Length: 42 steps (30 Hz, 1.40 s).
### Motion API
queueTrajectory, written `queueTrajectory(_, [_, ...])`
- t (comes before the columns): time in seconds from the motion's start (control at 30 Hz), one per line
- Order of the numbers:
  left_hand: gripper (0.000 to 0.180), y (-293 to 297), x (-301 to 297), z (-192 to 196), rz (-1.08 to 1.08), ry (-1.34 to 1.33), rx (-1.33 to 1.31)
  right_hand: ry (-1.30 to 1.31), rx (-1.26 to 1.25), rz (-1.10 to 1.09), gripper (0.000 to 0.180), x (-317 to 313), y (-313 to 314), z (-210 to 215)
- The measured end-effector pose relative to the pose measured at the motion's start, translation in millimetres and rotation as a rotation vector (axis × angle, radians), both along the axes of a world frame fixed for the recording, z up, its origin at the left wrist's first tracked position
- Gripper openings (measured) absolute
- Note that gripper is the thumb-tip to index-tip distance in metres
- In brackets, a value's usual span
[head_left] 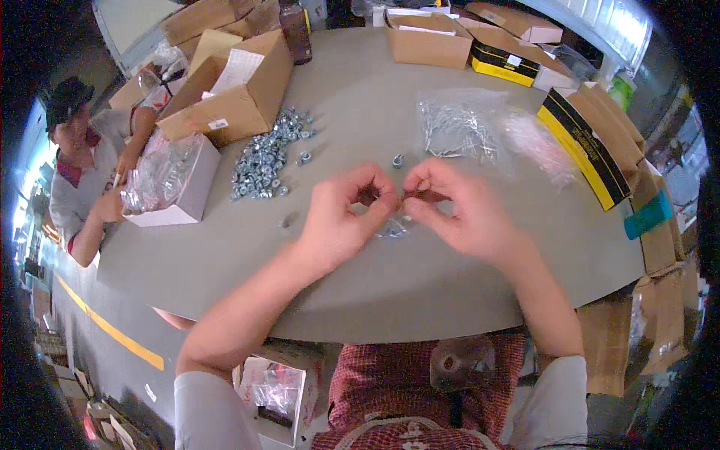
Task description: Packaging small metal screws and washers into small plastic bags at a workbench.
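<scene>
Near the middle of the table my left hand [351, 210] and my right hand [459, 212] face each other, fingertips almost meeting. Each has thumb and forefinger pinched at the top of a small clear plastic bag [391, 229]. Shiny metal pieces show in the bag below my fingers; its upper edge is mostly hidden by them. Just beyond my fingertips stands one small silver nut-like fitting [397, 160]. To the left lies a heap of the same fittings [261, 159], with a loose one [304, 157] at its side.
Beyond my right hand lie a clear bag of long silver screws [457, 129] and a pile of clear small bags [538, 142]. Cardboard boxes [427, 46] line the far and right edges. At left, a co-worker [94, 165] reaches to a white box [196, 187] of plastic bags.
</scene>
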State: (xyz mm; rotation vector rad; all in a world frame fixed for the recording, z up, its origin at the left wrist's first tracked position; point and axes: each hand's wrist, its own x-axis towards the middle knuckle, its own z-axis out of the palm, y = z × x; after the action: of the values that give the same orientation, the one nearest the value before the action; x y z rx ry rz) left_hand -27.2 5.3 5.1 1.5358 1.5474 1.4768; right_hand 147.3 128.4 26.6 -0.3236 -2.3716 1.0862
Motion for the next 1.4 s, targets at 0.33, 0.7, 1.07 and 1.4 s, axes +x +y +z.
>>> queueTrajectory(0.33, [0.004, -2, 3, 5, -0.055, 0.084, 0.09, -0.006, 0.188, 0.074, 0.014, 1, 1, -1])
queueTrajectory(0.7, [0.007, 1, 21, 3, -0.037, -0.187, 0.017, 0.051, 0.066, 0.008, 0.013, 47, 7, -8])
queueTrajectory(1.07, [0.007, 1, 36, -11, 0.013, -0.151, -0.23, 0.73, -0.244, -1.139, 0.015, 339, -12, 2])
queueTrajectory(1.4, [0.006, 6, 31, -23, -0.026, -0.229, -0.215, -0.384, 0.55, -0.978, 0.042, 204, 141, -58])
